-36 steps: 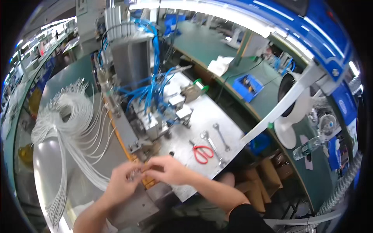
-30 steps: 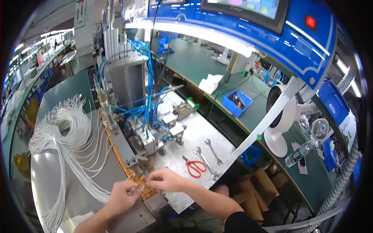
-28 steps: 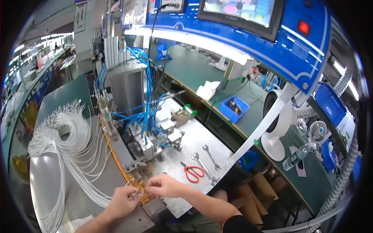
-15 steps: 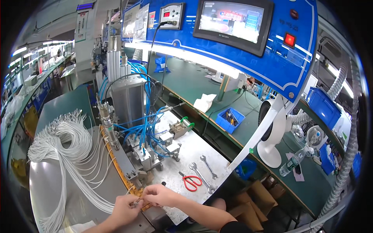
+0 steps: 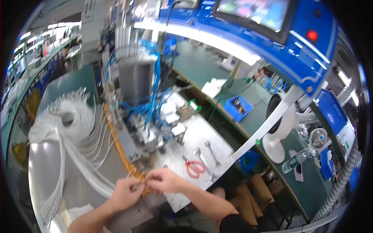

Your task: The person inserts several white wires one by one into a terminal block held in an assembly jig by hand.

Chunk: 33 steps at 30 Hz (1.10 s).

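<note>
My left hand point(image 5: 127, 193) is closed with its fingers curled round small, metallic-looking pieces, too blurred to name. Beside it, my right hand point(image 5: 166, 181) has its thumb and fingertips pinched together, and what lies between them is hidden. Both hands meet over the near end of a long orange-yellow strip point(image 5: 121, 152) along the machine's edge. A large bundle of white cables point(image 5: 64, 126) is coiled on the metal table to the left. One thick strand of it runs up to my left hand, and several single cables reach across to the strip.
A machine with blue air hoses point(image 5: 149, 112) stands ahead of my hands. Red-handled scissors point(image 5: 195, 169) and two wrenches point(image 5: 206, 163) lie on the white plate point(image 5: 176, 200) at right. Farther off are a blue bin point(image 5: 237, 108), a white fan point(image 5: 274, 147) and a plastic bottle point(image 5: 296, 161).
The whole view has shifted and blurred, with the scene now lower and farther right. Both hands remain together at the strip's near end, the left still closed and the right still pinching.
</note>
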### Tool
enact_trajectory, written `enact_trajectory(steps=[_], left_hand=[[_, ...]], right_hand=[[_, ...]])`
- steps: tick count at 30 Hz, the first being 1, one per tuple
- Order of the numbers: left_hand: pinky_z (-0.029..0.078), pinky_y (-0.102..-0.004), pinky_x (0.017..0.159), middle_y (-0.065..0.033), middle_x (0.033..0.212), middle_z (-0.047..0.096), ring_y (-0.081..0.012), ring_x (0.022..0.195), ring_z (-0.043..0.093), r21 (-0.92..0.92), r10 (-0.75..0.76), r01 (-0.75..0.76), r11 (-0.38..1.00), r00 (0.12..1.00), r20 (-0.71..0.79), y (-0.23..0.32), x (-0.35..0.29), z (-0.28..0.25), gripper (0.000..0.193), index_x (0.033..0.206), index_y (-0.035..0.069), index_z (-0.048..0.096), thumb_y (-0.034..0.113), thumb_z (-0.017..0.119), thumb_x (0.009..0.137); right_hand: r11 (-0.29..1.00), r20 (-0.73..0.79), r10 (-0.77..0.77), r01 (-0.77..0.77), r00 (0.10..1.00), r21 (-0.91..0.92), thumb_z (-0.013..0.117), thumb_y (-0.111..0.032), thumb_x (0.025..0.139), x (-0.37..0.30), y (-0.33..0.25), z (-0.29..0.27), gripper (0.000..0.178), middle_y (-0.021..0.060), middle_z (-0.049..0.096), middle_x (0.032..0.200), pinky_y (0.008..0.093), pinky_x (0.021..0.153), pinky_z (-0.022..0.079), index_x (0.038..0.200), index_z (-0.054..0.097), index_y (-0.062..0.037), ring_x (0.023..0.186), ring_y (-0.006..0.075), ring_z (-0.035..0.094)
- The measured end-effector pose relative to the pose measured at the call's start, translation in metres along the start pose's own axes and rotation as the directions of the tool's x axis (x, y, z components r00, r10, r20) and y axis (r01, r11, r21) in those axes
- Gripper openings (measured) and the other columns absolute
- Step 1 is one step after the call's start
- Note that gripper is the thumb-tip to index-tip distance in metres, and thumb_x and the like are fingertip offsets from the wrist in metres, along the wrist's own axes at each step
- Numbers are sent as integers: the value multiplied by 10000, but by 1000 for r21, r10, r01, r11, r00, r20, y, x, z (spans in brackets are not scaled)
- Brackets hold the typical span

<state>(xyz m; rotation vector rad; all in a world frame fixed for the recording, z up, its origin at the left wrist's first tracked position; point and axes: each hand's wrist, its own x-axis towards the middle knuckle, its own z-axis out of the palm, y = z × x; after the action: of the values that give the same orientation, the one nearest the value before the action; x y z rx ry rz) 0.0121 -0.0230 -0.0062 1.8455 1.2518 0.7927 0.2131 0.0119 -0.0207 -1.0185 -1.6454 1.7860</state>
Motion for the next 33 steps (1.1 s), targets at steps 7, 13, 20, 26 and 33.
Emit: enact_trajectory(steps=[7, 13, 20, 26, 33], left_hand=[[498, -347, 674, -154, 823, 647, -266, 781, 646, 210, 67, -81, 974, 995, 75, -4, 18, -6, 245, 982, -7, 653, 142, 690, 791], [468, -280, 649, -80, 750, 654, -108, 676, 570, -37, -51, 56, 998, 992, 116, 1, 19, -8, 166, 896, -28, 652, 136, 643, 869], [431, -230, 608, -9, 696, 641, -38, 646, 507, -205, -146, 201, 958, 955, 257, 3, 14, -10, 193, 863, -28, 663, 144, 598, 922], [418, -242, 582, -20, 681, 635, -48, 627, 503, -166, -151, 193, 967, 960, 237, 3, 13, -5, 180, 841, -28, 666, 129, 610, 908], [424, -276, 560, -84, 661, 613, -148, 590, 512, 25, 13, -15, 1000, 997, 81, 4, 12, 2, 115, 841, -27, 657, 85, 637, 861]], right_hand=[[945, -64, 140, -114, 988, 307, 616, -93, 865, 24, 20, -39, 100, 34, 604, 695, 214, 457, 406, 902, 617, 0, 552, 80, 555], [987, -21, 59, -55, 998, 150, 610, -70, 873, 7, -13, -13, 91, 28, 613, 715, 197, 475, 404, 900, 620, 15, 564, 64, 555], [994, 10, -22, 20, 1000, 105, 630, -67, 862, 0, -5, -17, 108, 28, 627, 722, 201, 503, 423, 921, 629, 24, 585, 62, 563], [999, -21, -35, 34, 999, -32, 616, -75, 871, -4, -8, -9, 108, 21, 625, 709, 208, 522, 425, 887, 626, 32, 583, 56, 542], [963, -172, -127, 79, 977, -259, 580, -46, 865, -7, -15, 11, 89, 18, 616, 691, 208, 521, 419, 867, 616, 36, 576, 49, 527]])
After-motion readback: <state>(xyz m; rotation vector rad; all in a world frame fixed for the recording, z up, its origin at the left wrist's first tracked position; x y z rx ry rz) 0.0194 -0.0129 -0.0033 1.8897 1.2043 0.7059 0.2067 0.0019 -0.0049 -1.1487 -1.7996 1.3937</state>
